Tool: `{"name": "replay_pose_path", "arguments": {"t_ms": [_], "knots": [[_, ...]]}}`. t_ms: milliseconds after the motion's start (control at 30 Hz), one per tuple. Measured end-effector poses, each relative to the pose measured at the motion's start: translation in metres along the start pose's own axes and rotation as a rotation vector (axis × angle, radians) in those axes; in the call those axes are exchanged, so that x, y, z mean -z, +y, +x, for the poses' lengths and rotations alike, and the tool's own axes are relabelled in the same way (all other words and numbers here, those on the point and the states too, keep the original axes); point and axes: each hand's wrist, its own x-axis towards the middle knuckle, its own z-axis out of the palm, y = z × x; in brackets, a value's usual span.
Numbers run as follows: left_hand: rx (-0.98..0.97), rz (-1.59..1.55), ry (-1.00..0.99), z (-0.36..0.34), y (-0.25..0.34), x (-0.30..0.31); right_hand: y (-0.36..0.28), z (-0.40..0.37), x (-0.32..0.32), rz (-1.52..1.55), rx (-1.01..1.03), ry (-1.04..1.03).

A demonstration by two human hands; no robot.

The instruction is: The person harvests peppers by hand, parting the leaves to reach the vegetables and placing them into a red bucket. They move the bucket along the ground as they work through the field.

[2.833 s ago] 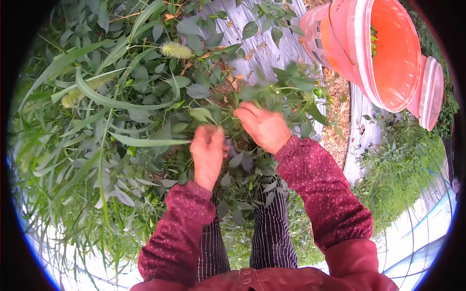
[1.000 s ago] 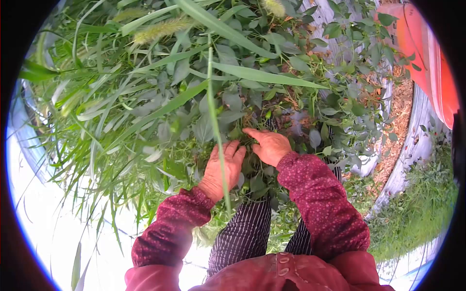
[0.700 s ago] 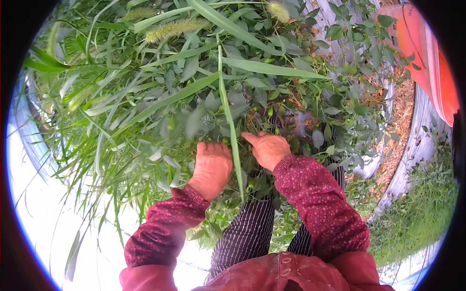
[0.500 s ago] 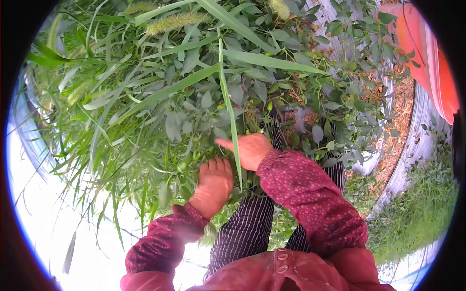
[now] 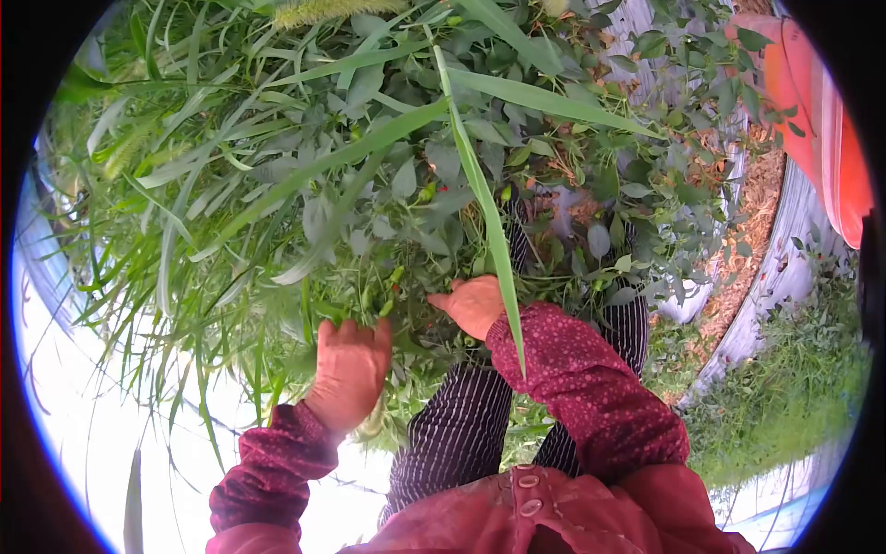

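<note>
Leafy green plants [image 5: 406,180] with small green peppers [image 5: 388,307] fill the middle of the view. My left hand [image 5: 351,369] is at their lower edge, back of the hand up, its fingertips among the leaves just left of the peppers; what the fingertips touch is hidden. To its right, my right hand [image 5: 472,305] reaches into the foliage with a finger pointing left, its other fingers hidden or curled under. A long grass blade [image 5: 489,212] crosses in front of my right wrist.
Tall grass [image 5: 221,185] stands at the left. A red-orange object [image 5: 812,120] is at the upper right, beside whitish ground sheeting [image 5: 761,319] and a strip of brown chips [image 5: 761,212]. My striped trouser legs [image 5: 457,415] are below the plants.
My left hand has moved left and slightly down, away from my right hand, and its fingers are more spread. My right hand has shifted slightly down. The plants appear slightly shifted in view.
</note>
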Motion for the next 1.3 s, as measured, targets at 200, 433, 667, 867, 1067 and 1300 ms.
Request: {"name": "replay_pose_path", "arguments": {"t_ms": [200, 433, 667, 867, 1067, 1300], "knots": [[-0.010, -0.279, -0.013, -0.022, 0.005, -0.014, 0.005, -0.009, -0.001, 0.100, -0.063, 0.024], [-0.081, -0.420, 0.132, -0.042, 0.006, -0.016, -0.002, -0.015, 0.015, 0.033, -0.086, -0.075], [-0.125, -0.236, -0.120, -0.050, -0.007, -0.003, -0.008, -0.014, -0.012, 0.073, -0.047, -0.001], [-0.091, -0.414, 0.169, -0.037, -0.021, 0.023, -0.012, -0.004, -0.029, 0.028, -0.034, 0.159], [-0.124, -0.265, 0.724, 0.077, -0.044, 0.094, -0.014, -0.003, -0.025, 0.139, 0.014, 0.065], [0.046, 0.029, -0.146, 0.187, -0.080, 0.011, -0.013, -0.010, 0.004, 0.159, -0.020, 0.052]]}}
